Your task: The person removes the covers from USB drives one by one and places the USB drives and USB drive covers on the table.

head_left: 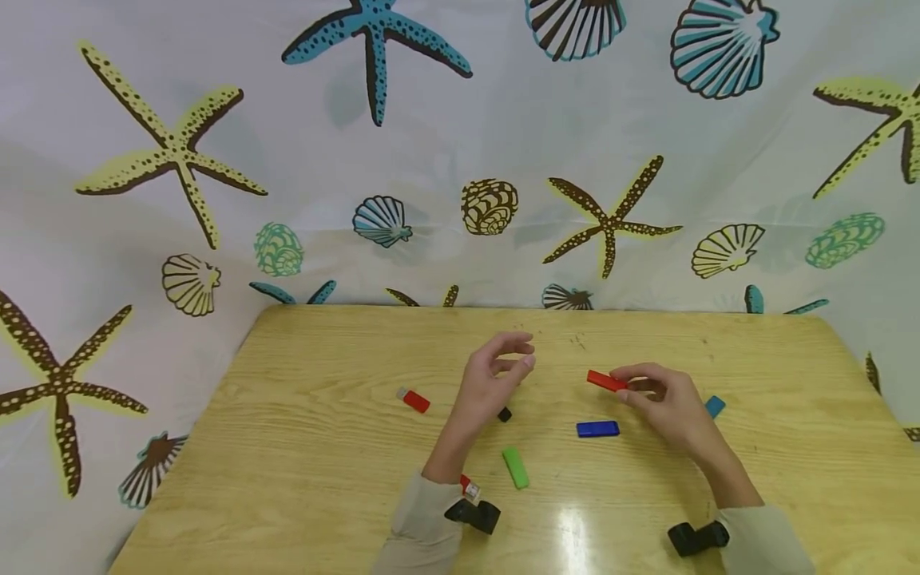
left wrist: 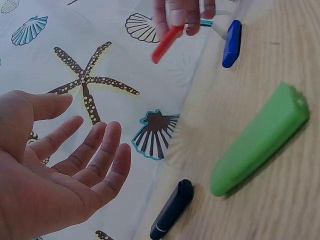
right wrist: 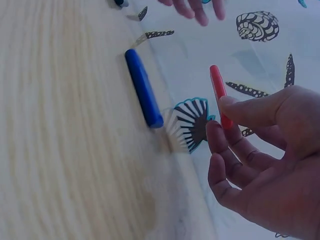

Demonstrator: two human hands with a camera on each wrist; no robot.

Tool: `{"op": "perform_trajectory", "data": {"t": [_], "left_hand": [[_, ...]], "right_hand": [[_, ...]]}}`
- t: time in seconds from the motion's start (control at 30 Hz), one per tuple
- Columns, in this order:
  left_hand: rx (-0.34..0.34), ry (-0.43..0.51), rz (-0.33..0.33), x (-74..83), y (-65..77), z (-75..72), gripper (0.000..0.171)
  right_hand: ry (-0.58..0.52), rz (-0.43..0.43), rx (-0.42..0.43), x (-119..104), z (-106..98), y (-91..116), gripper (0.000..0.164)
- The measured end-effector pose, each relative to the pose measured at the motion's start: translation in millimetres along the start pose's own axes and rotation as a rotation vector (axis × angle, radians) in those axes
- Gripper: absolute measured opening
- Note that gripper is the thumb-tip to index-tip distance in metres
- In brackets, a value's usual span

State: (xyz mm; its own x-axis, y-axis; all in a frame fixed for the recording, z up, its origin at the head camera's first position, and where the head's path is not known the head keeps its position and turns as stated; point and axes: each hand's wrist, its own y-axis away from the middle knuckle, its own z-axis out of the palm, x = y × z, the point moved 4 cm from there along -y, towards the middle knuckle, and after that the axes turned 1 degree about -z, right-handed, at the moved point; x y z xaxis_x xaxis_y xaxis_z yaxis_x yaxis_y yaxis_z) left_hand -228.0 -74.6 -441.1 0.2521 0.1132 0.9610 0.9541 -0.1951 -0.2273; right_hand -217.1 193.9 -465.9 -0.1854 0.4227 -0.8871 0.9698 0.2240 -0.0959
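Observation:
Between thumb and fingertips my right hand [head_left: 668, 403] pinches a red USB stick [head_left: 602, 379] by one end, its other end pointing left. In the right wrist view the stick [right wrist: 217, 82] is held up above the table. My left hand [head_left: 487, 382] hovers over the middle of the table, fingers loosely curved around nothing. Below it lies a black stick [head_left: 505, 414], mostly hidden by the hand in the head view. A dark blue USB stick [head_left: 597, 430] lies left of the right hand, and a green one [head_left: 515, 468] lies nearer the front.
A red USB stick with a metal plug [head_left: 415, 400] lies at the left. Another red stick [head_left: 470, 488] is partly covered by the left sleeve. Behind the right hand, a lighter blue stick [head_left: 715, 406] shows. A patterned curtain [head_left: 446, 160] hangs behind the wooden table [head_left: 302, 463].

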Motion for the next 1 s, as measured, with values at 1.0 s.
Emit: {"op": "perform_trajectory", "data": {"t": [1.0], "left_hand": [[-0.152, 0.15, -0.086, -2.1, 9.2, 21.7, 0.029]], "right_hand": [[-0.065, -0.242, -0.036, -54, 22, 3, 0.023]]}}
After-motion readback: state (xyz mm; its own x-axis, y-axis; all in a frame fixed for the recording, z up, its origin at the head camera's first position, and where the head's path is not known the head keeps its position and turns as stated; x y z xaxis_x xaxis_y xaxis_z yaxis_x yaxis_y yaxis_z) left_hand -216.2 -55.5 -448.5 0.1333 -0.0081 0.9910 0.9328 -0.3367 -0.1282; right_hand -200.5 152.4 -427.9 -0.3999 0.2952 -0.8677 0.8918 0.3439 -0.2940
